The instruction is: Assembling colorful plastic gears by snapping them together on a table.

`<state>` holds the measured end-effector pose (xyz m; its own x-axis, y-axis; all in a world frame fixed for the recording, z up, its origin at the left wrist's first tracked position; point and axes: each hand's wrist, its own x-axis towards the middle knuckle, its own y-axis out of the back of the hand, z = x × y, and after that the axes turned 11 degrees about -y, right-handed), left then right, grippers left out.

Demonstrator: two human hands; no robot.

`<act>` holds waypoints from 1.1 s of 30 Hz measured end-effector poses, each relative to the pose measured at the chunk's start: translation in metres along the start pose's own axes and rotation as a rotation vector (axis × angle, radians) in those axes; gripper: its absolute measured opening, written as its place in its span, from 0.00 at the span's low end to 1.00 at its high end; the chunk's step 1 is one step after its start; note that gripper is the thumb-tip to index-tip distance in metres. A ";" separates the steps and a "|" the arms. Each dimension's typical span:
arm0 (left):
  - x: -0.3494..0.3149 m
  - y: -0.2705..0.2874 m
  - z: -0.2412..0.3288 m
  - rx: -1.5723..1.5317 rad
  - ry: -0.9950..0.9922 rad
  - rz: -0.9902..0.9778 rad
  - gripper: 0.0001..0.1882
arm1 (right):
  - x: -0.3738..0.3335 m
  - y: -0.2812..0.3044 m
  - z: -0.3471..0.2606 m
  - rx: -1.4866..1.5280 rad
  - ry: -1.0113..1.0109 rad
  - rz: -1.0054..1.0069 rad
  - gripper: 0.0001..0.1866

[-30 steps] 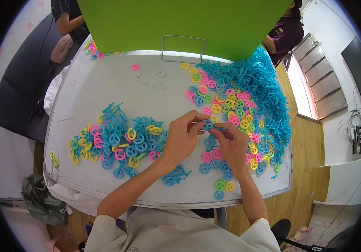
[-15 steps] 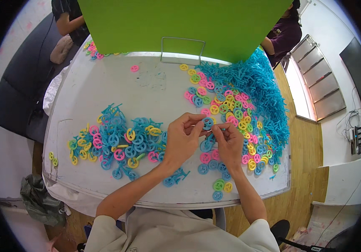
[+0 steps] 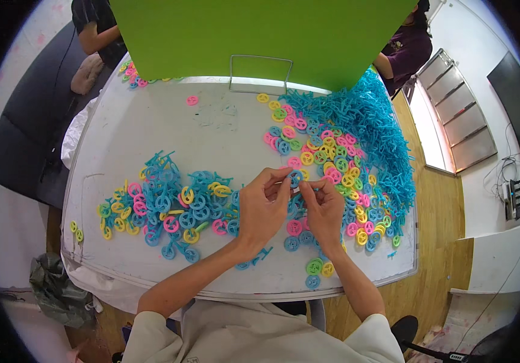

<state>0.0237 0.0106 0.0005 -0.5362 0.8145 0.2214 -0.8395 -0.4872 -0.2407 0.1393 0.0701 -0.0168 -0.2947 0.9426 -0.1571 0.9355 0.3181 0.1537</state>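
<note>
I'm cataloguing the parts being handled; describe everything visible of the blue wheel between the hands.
The blue wheel is round, with an outer rim and openings inside, and looks like plastic. Its face is turned largely toward the camera, over the white table. The left hand pinches its left side, partly hiding it; the right hand is close on its right, though contact there is unclear.

Wheels [image 3: 341,164] on table [image 3: 151,121] at right, stick heap [image 3: 387,128] behind them, wheeled pieces [image 3: 166,181] left
</note>
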 end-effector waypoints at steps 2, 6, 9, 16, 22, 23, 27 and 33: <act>0.001 0.002 0.000 0.087 -0.028 -0.035 0.08 | 0.001 -0.002 0.000 0.068 0.083 0.026 0.04; 0.005 0.004 0.004 0.262 -0.059 -0.137 0.08 | 0.002 0.005 0.001 -0.069 0.232 0.092 0.04; 0.009 0.011 -0.009 0.128 -0.066 -0.133 0.06 | 0.001 0.014 -0.008 -0.197 0.194 0.013 0.06; 0.018 0.015 0.009 0.174 -0.030 -0.269 0.07 | -0.008 0.026 -0.026 0.102 0.013 -0.427 0.12; 0.021 0.052 0.043 0.629 -0.163 -0.287 0.08 | 0.020 0.107 -0.039 -0.360 0.282 0.101 0.16; 0.019 0.058 0.050 0.805 -0.227 -0.305 0.08 | 0.032 0.131 -0.035 -0.518 0.337 0.222 0.14; 0.018 0.081 0.045 0.945 -0.389 -0.303 0.08 | 0.049 0.197 -0.012 -1.045 0.417 0.404 0.10; 0.011 0.090 0.056 1.290 -0.366 -0.393 0.05 | 0.057 0.193 0.001 -1.171 0.323 0.385 0.10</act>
<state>-0.0631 -0.0421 0.0343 -0.0743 0.9337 0.3503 -0.3194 -0.3550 0.8786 0.3034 0.1857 0.0034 -0.2317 0.9229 0.3076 0.2888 -0.2367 0.9276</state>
